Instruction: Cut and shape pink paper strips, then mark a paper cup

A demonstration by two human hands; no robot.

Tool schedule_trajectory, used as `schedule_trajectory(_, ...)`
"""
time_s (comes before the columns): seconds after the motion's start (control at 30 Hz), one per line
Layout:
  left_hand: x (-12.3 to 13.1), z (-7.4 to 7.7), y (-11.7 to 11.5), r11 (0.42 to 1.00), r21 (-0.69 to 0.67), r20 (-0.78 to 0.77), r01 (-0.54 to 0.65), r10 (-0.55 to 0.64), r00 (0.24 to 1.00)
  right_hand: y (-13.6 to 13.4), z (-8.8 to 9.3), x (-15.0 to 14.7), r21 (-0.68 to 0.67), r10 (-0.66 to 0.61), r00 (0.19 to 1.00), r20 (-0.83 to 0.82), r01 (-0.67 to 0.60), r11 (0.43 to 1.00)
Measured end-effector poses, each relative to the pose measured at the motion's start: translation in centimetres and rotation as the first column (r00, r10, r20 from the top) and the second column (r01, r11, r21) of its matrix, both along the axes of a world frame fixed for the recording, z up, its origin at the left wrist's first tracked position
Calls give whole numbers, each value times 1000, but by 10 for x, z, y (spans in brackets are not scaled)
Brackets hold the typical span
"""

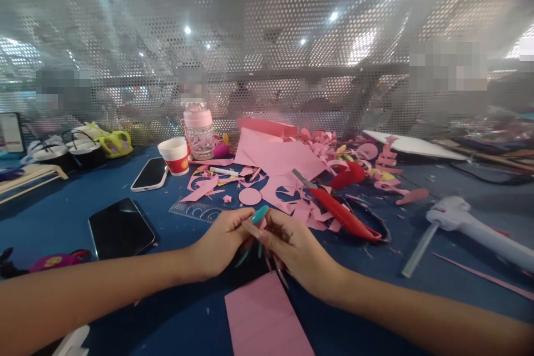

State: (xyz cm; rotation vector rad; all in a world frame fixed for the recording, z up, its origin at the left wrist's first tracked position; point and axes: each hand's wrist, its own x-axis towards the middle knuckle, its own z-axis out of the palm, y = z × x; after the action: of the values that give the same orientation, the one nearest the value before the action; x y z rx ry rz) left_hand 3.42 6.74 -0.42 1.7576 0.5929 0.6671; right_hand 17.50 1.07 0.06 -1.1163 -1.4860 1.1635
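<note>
the left hand (214, 242) and right hand (298, 253) meet, fingers curled inward, any grip impossible to tell, a pink rectangular paper-like sheet (267, 317) just nearside of them.

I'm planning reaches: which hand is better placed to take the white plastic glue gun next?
Probably the right hand: the white plastic glue gun lies to its right, while the left hand is farther away.

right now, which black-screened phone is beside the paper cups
The white-edged phone, farther back; the dark-edged phone lies nearer the left hand, away from the cups.
</note>
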Motion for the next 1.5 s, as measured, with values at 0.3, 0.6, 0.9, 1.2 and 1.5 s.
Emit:
schedule_trajectory(0.3, 2, 5, -3, 995, -98, 53, 4, 2, 999, 1, -1, -4, -29, -17, 999, -35, 16, 999)
schedule_trajectory(0.6, 3, 1, -2, 997, -71, -8, 19, -19, 1000, 0, -3, -5, -99, -84, 988, -127, 71, 993)
schedule_trajectory(0.9, 4, 4, -6, 996, -88, 58, 18, -12, 998, 0, -5, -2, -1, -166, 986, 29, 166, 986)
schedule_trajectory(1.2, 2, 2, -2, 989, -127, 35, 73, -69, 997, -2, -3, -3, 17, -148, 989, 11, 148, 989)
schedule_trajectory(1.5, 4, 2, -4, 996, -82, 1, 31, -31, 1000, -2, -2, -4, -38, -203, 979, -3, 203, 978)
